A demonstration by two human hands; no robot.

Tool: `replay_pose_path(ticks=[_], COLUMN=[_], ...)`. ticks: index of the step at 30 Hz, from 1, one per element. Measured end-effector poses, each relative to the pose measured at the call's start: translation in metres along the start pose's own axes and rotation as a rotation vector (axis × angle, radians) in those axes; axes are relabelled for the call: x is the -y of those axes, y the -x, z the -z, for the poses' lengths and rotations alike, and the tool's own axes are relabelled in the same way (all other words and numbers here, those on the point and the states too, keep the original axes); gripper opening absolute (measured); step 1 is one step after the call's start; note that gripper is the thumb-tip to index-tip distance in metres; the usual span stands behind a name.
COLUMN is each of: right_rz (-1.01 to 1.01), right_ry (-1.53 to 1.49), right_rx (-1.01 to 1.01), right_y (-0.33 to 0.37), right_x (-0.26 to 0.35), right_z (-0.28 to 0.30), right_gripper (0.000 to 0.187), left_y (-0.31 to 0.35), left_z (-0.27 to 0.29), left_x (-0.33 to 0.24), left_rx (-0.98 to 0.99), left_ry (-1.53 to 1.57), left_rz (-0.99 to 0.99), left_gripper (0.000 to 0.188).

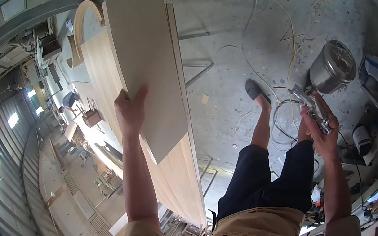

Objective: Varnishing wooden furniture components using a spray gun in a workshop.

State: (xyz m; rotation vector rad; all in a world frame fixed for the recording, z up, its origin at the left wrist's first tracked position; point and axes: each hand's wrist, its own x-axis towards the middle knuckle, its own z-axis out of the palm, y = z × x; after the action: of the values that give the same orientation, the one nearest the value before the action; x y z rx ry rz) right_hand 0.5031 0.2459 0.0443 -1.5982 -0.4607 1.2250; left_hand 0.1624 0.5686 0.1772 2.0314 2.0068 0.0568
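My left hand (129, 110) grips the near edge of a pale wooden board (146, 61) and holds it tilted up over a longer light wood panel (177, 176) that rests on a metal stand. My right hand (320, 127) is closed around the handle of a metal spray gun (310, 104) with a shiny steel cup (332, 68) on top, held out to my right, well apart from the board. My legs in dark shorts and one sandalled foot (256, 91) show between the two hands.
Hoses and yellow cables (280, 15) loop over the dusty concrete floor. A curved wooden arch piece (79, 25) lies beyond the panels. Cluttered shelves with cans (361, 140) stand at the right. A person (68, 101) bends over far off at the left in the workshop.
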Motion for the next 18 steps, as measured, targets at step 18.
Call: replay_pose_path(ticks=[18], right_rz=[-0.006], right_ry=[0.028], right_rx=[-0.019], right_y=[-0.012], right_x=[-0.022], right_z=[0.019], right_gripper=[0.051], left_y=[-0.001], left_z=[-0.003], left_x=[-0.011], left_rx=[0.018], left_ry=[-0.025], left_rz=[-0.004], left_gripper=[0.04])
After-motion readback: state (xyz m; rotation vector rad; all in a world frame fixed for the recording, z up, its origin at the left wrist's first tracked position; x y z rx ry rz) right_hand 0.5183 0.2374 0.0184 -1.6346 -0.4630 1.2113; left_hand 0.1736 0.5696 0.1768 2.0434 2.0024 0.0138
